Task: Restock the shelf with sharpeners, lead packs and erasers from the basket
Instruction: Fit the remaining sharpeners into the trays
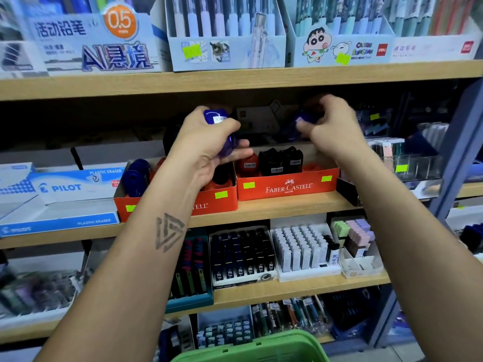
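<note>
Wooden shelf (274, 205): two red Faber-Castell boxes (287, 185), Pilot eraser box (65, 189), side by side.

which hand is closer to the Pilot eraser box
Left. The left hand is just right of the Pilot box; the right hand is farther right, beyond the red boxes.

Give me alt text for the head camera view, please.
A person's left hand and right hand each hold a blue sharpener above two red Faber-Castell boxes on a stationery shelf. A green basket sits at the bottom edge.
</note>
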Tool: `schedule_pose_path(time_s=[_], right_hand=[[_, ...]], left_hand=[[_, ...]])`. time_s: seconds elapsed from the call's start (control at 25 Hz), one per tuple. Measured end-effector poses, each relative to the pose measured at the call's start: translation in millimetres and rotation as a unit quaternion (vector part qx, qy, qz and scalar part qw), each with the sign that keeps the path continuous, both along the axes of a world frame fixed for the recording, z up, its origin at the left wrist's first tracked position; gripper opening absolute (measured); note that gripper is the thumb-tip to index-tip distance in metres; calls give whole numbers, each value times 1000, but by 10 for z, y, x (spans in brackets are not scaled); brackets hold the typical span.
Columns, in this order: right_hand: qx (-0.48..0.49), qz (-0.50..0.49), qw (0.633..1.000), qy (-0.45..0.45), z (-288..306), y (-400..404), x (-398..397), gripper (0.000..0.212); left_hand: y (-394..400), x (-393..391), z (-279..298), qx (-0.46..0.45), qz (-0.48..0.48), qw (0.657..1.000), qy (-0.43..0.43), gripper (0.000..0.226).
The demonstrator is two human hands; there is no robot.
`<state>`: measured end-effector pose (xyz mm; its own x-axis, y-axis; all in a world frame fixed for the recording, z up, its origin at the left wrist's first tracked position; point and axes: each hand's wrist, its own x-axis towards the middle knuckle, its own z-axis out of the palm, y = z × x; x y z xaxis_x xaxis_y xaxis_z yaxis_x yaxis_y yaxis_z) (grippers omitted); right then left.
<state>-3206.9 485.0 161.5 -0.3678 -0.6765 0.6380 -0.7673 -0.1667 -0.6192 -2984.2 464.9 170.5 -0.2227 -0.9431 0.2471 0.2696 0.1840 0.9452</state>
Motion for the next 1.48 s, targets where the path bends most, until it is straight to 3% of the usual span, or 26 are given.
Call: schedule_pose_path(time_s=[0.12,0.28,0.4,0.76,0.84,1.0,1.12,1.16,1.24,1.32,1.4,1.48], right_hand=[[65,-131,975,164,83,61,-144,36],[150,-141,943,262,-45,53,-107,37],[166,-161,929,290,-100,42,-102,37],[182,-162,916,319,-306,-175,-182,38],[180,-172,912,326,-313,-177,-149,36],[200,-194,913,299,-297,-82,-82,27],[203,-149,921,297,-194,-30,-52,36],[174,-116,943,260,-134,-17,-29,39],[108,7,992,64,1,63,46,35],[101,194,964,-150,81,187,103,25],[128,287,932,-180,70,261,97,22],[131,287,937,-149,11,241,79,22]], left_hand=[[29,-94,-105,15,-17,999,-36,47],[22,-222,-218,54,-41,997,-37,47],[42,-292,-231,43,-57,997,-25,39],[38,-315,-288,55,-91,993,-43,59],[35,-305,-292,52,-93,993,-50,50],[6,-304,-311,53,-91,993,-55,45],[26,-312,-333,36,-96,993,-66,49],[35,-312,-330,27,-96,993,-69,48],[51,-318,-321,17,-94,993,-67,48],[68,-332,-315,12,-91,994,-65,49],[83,-359,-323,7,-82,994,-71,49],[103,-403,-339,3,-75,995,-70,47]])
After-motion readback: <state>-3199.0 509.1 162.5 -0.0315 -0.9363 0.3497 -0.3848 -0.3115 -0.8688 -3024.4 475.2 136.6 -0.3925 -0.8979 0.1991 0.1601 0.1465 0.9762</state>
